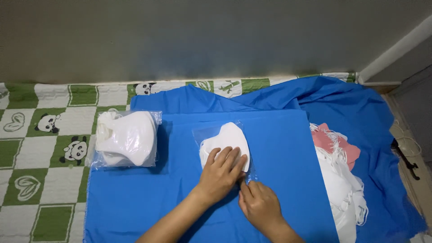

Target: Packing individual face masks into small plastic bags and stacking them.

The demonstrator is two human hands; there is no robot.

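Lying flat on a blue cloth (pixel 279 135), a clear bag of white masks (pixel 225 144) sits under the left hand (pixel 220 173), fingers together and pressed on it. The right hand (pixel 258 204) pinches the bag's lower edge just beside them. A fuller bag (pixel 126 137) lies well left; loose masks (pixel 342 180) pile right.

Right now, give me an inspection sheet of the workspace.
Surface: blue cloth sheet spread over a green-and-white panda-print mat.
Job's things: white face mask in a clear plastic sleeve, flat on the cloth.
Clutter: clear bag stuffed with white masks at left; loose pile of white and pink masks at right.
Grippers: left hand pressing flat on the sleeve; right hand at its lower edge.
Cables: black cord-like item, far right, unclear.
Surroundings: grey wall.
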